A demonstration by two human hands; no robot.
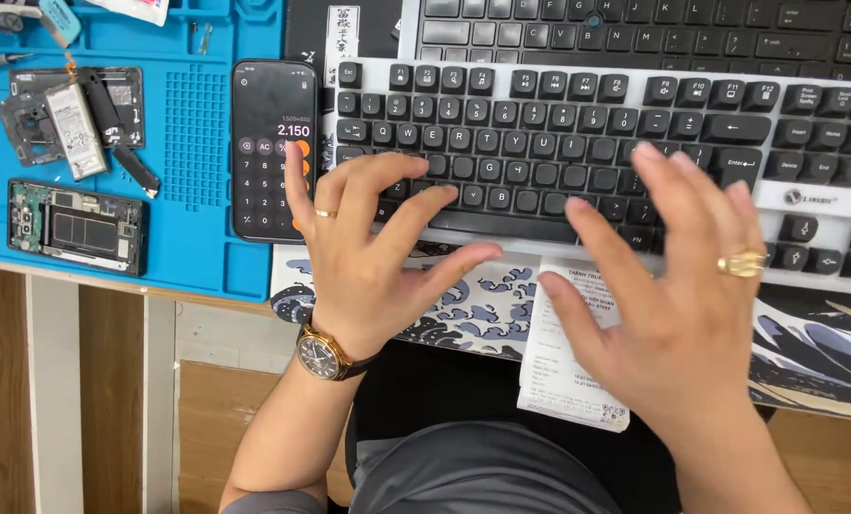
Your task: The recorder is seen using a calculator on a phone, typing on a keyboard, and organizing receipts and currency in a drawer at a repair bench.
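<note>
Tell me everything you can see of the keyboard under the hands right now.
The keyboard is a full-size one with a white frame and dark, rounded keycaps with pale legends, plastic by the look. It lies flat on a wave-patterned desk mat, with a second dark keyboard just behind it. The left hand and right hand spread over its lower rows; whether the fingertips touch the keys cannot be told. A paper receipt lies at its front edge.

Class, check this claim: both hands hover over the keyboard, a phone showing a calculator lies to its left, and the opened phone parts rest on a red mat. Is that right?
Not quite. The head view shows the mat is blue, not red. The rest stands: left hand and right hand over the keyboard, the phone to its left, the opened phone parts on the mat.
</note>
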